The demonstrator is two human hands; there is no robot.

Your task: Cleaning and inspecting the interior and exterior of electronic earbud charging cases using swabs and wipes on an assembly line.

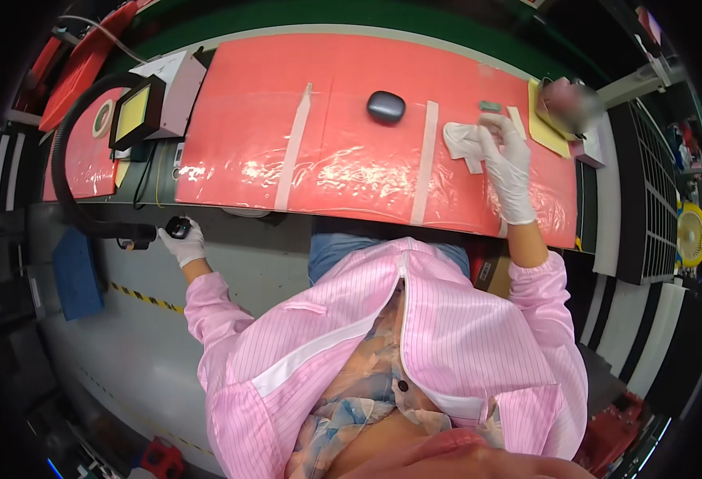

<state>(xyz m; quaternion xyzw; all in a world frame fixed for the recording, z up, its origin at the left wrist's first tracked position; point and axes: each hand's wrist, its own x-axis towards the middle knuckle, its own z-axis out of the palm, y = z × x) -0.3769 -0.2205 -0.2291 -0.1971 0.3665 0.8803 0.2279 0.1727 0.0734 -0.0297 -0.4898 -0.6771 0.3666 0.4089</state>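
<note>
Hands apart: left hand (183, 244) grips black object (178, 227) beyond table (239, 120); loosening could drop it. Right hand's (510, 162) hold unclear.

We see a salmon-red mat (367, 176) with pale pink strips (425, 168). On it sit a slate-dark case (386, 107) and a white cloth (460, 142). Our left grip (184, 245), off the mat, is gloved white against a black gadget (178, 227); our right grip (510, 164), over it, is white too. Below the mat, our smock (478, 335) is pink with dark pinstripes.
</note>
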